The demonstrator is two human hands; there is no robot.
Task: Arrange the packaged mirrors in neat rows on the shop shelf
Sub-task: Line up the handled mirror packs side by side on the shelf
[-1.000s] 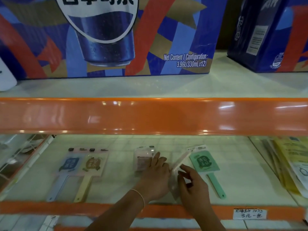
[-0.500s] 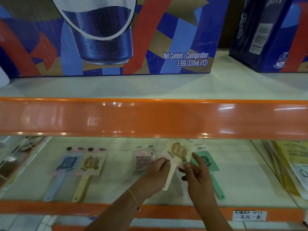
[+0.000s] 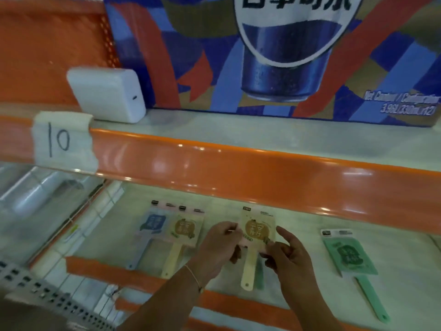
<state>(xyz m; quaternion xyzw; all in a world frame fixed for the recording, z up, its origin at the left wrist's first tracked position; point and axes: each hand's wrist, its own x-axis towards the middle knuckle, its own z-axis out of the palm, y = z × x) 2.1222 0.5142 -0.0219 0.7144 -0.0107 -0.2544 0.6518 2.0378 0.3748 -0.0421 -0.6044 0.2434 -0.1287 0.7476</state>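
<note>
Both hands hold a packaged cream-handled mirror (image 3: 256,231) upright over the lower shelf (image 3: 298,225). My left hand (image 3: 220,244) pinches its left edge and my right hand (image 3: 286,254) pinches its lower right corner. A green handle shows just behind the cream one. On the shelf to the left lie a blue mirror (image 3: 151,225) and a cream mirror (image 3: 183,231) side by side. A green mirror (image 3: 349,255) lies flat to the right, its handle pointing toward me.
An orange shelf rail (image 3: 238,173) overhangs the lower shelf. Above it stand a large blue drinks carton (image 3: 274,56) and a white box (image 3: 107,94). A paper tag marked 10 (image 3: 62,142) hangs on the rail. Clear plastic packs (image 3: 31,199) lie at the left.
The view has swung left. My hands have carried the cream mirror leftward, away from the green mirror and closer to the blue and cream pair.
</note>
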